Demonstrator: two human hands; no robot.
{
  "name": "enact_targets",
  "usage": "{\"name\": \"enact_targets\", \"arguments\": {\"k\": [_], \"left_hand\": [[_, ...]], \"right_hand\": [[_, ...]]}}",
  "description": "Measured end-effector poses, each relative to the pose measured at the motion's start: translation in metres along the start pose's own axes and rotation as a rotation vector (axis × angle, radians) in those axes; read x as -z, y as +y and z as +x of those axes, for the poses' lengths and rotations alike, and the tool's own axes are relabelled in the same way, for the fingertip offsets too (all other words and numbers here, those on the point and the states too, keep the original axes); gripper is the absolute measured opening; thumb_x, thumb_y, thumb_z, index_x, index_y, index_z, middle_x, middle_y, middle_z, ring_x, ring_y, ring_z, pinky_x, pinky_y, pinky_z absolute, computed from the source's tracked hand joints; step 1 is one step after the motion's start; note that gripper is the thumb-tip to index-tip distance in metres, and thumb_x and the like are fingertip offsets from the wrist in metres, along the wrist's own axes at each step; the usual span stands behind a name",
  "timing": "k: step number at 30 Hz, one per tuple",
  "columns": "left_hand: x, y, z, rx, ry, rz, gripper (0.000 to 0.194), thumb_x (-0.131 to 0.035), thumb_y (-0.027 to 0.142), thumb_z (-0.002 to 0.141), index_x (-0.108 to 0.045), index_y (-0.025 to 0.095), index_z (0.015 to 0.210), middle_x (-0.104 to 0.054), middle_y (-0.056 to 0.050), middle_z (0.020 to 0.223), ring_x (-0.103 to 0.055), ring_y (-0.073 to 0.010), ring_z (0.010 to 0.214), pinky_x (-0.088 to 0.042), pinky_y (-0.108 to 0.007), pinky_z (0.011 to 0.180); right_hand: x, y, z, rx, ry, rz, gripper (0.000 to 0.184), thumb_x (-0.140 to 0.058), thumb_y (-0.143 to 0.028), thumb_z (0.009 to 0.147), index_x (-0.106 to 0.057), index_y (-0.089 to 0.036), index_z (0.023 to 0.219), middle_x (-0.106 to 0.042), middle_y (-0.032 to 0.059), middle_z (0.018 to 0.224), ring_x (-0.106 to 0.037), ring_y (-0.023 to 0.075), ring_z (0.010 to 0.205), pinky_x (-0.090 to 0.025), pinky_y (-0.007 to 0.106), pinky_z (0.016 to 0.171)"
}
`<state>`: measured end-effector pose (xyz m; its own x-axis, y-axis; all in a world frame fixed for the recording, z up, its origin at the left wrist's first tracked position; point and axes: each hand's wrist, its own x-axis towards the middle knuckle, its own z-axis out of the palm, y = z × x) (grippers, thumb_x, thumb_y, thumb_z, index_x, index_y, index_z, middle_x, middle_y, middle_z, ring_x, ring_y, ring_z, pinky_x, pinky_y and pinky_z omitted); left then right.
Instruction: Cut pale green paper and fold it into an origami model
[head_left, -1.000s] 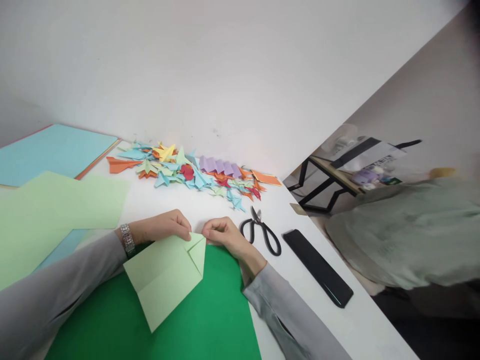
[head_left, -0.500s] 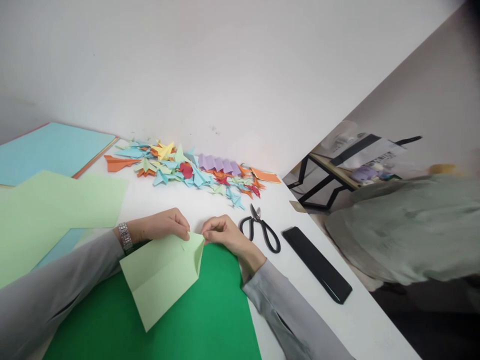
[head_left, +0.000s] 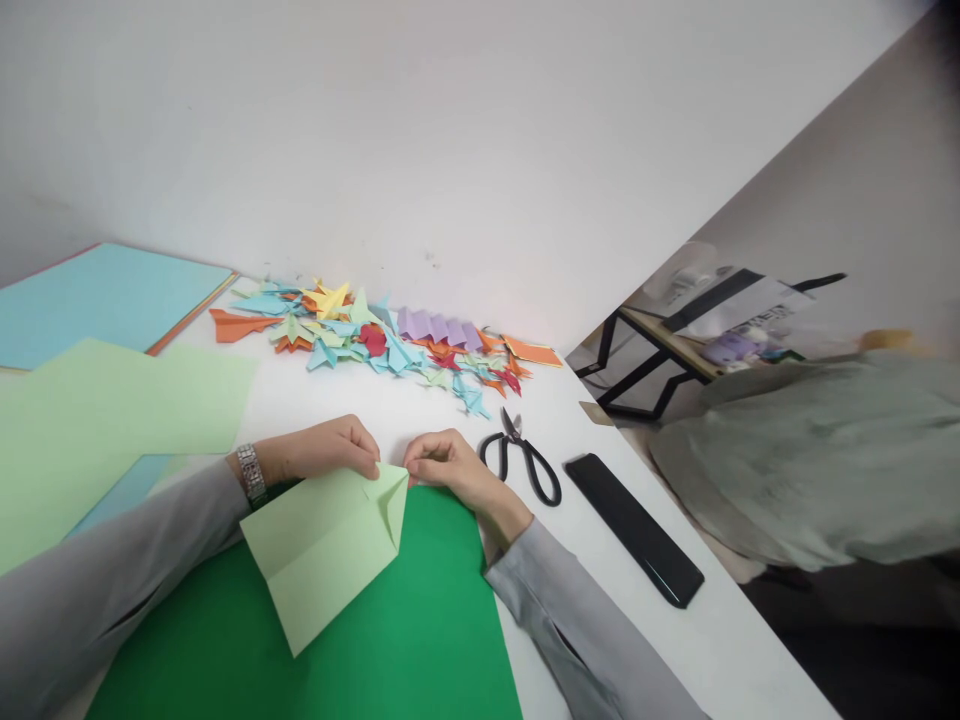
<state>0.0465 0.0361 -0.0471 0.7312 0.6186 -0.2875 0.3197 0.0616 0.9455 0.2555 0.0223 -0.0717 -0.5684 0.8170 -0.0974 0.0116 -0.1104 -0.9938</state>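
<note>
A light green folded paper (head_left: 330, 545) rests on a dark green sheet (head_left: 420, 640) in front of me. My left hand (head_left: 330, 450) pinches its top edge near the folded corner, fingers closed. At the paper's top right tip my right hand (head_left: 446, 465) is closed too, pressing the corner flap. A metal watch band sits on my left wrist. Both arms wear grey sleeves.
Black scissors (head_left: 525, 462) and a flat black case (head_left: 637, 530) lie right of my hands. A heap of coloured folded paper shapes (head_left: 375, 340) runs along the wall. Light green sheets (head_left: 105, 420) and a blue paper stack (head_left: 97, 300) lie left. A person in pale green (head_left: 810, 460) sits beyond the table's right edge.
The folded paper has shifted slightly left and toward me, with its corner flap pressed flatter. Both hands stay at its top edge.
</note>
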Motion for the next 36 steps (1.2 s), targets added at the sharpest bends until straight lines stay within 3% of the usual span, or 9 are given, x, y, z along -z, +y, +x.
{"name": "enact_targets", "arguments": {"k": [14, 23, 27, 36], "left_hand": [[-0.0012, 0.0002, -0.0011, -0.026, 0.001, 0.021, 0.028, -0.058, 0.026, 0.066, -0.043, 0.015, 0.045, -0.029, 0.007, 0.044, -0.025, -0.0053, 0.04, -0.017, -0.021, 0.041], [-0.001, -0.005, 0.0004, 0.01, 0.043, -0.063, 0.022, -0.058, 0.027, 0.066, -0.051, 0.014, 0.051, -0.04, 0.005, 0.046, -0.033, -0.0062, 0.04, -0.022, -0.02, 0.041], [-0.003, -0.0057, -0.0002, -0.006, 0.077, -0.087, 0.024, -0.058, 0.029, 0.068, -0.048, 0.014, 0.051, -0.037, 0.006, 0.046, -0.031, -0.0057, 0.04, -0.021, -0.02, 0.042], [-0.0042, -0.0009, 0.0009, -0.112, 0.035, 0.153, 0.043, -0.062, 0.043, 0.072, -0.034, 0.018, 0.051, -0.021, 0.008, 0.051, -0.018, -0.0057, 0.046, -0.012, -0.024, 0.043]], "right_hand": [[-0.0007, 0.0013, 0.0, 0.016, 0.013, -0.029, 0.013, -0.07, -0.026, 0.064, -0.066, -0.014, 0.062, -0.063, -0.0012, 0.055, -0.051, 0.0084, 0.049, -0.037, 0.02, 0.052], [0.0029, 0.0021, 0.0005, 0.078, 0.001, 0.018, 0.014, -0.067, -0.027, 0.069, -0.07, -0.014, 0.069, -0.064, 0.0, 0.059, -0.055, 0.0104, 0.057, -0.04, 0.022, 0.06], [0.0011, 0.0035, 0.0003, 0.035, 0.016, 0.045, 0.016, -0.074, -0.029, 0.065, -0.066, -0.014, 0.066, -0.061, -0.0022, 0.057, -0.05, 0.0077, 0.05, -0.036, 0.02, 0.052], [-0.0046, 0.0062, 0.004, 0.019, 0.121, -0.029, 0.029, -0.081, -0.033, 0.055, -0.059, -0.014, 0.056, -0.057, -0.004, 0.048, -0.045, 0.006, 0.043, -0.031, 0.02, 0.045]]}}
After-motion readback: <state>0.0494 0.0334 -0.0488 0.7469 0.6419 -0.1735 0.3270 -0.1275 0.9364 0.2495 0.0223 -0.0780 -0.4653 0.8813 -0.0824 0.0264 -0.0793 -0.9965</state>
